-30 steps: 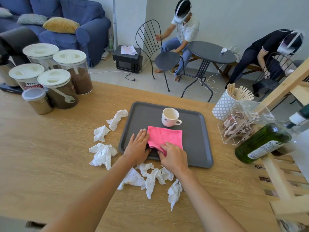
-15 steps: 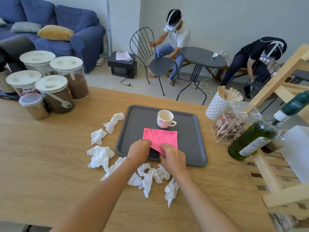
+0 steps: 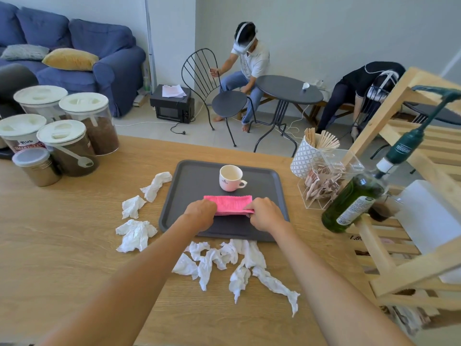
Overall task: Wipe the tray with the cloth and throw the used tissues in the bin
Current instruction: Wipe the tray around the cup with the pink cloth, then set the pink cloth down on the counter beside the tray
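— Where does the job stand?

— Early, by the look of it. Both hands work a folded pink cloth (image 3: 228,204) on the near half of the grey tray (image 3: 279,193). The left hand (image 3: 200,213) has its fingers curled over the cloth's left end; the right hand (image 3: 265,214) pinches the right end. Behind the cloth, a white cup (image 3: 230,178) stands on the tray.

— And the tissues?

— None binned as far as can be seen. Crumpled tissues (image 3: 225,258) lie on the wooden table (image 3: 74,245) in front of the tray and to its left. No bin is in view.

— Anything legible?

— Little. The cup carries a small dark emblem, unreadable. Right of the tray, the green bottle (image 3: 354,203) has a label and neck lettering too blurred to make out.
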Action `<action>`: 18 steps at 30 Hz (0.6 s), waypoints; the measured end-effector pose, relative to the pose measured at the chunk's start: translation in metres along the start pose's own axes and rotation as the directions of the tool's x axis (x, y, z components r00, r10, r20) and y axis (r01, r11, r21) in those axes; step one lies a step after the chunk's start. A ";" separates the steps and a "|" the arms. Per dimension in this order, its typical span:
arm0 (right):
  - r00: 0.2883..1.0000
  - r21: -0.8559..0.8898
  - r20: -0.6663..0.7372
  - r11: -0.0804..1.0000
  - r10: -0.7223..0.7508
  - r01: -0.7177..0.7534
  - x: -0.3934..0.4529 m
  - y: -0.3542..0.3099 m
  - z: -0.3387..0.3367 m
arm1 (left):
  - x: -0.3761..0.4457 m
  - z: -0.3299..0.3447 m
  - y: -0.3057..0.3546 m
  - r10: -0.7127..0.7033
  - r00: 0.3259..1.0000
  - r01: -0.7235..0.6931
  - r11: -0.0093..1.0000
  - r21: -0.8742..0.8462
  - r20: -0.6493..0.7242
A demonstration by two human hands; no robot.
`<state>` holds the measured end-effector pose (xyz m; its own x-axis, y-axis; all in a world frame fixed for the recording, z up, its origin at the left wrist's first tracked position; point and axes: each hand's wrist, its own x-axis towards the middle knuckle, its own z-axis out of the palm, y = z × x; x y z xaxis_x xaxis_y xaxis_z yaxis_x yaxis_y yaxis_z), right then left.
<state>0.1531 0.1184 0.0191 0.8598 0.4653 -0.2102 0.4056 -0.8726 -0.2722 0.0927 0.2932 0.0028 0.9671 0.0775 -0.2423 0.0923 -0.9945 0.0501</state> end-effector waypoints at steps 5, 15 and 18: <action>1.000 0.079 0.002 0.997 0.013 -0.013 -0.018 0.021 -0.028 | 0.009 -0.028 0.025 0.041 0.999 -0.042 0.999 0.015 0.029; 0.965 0.115 -0.247 0.991 0.091 -0.064 -0.063 0.112 -0.086 | 0.025 -0.078 0.138 0.124 0.985 -0.131 0.990 -0.059 -0.120; 0.941 0.092 -0.301 0.987 0.152 -0.129 -0.079 0.140 -0.091 | 0.019 -0.076 0.172 0.149 0.973 -0.168 0.981 -0.098 -0.175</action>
<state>0.1706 -0.0540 0.0831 0.9644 0.2609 0.0439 0.2606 -0.9081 -0.3279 0.1452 0.1289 0.0805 0.9965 -0.0604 -0.0584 -0.0486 -0.9815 0.1852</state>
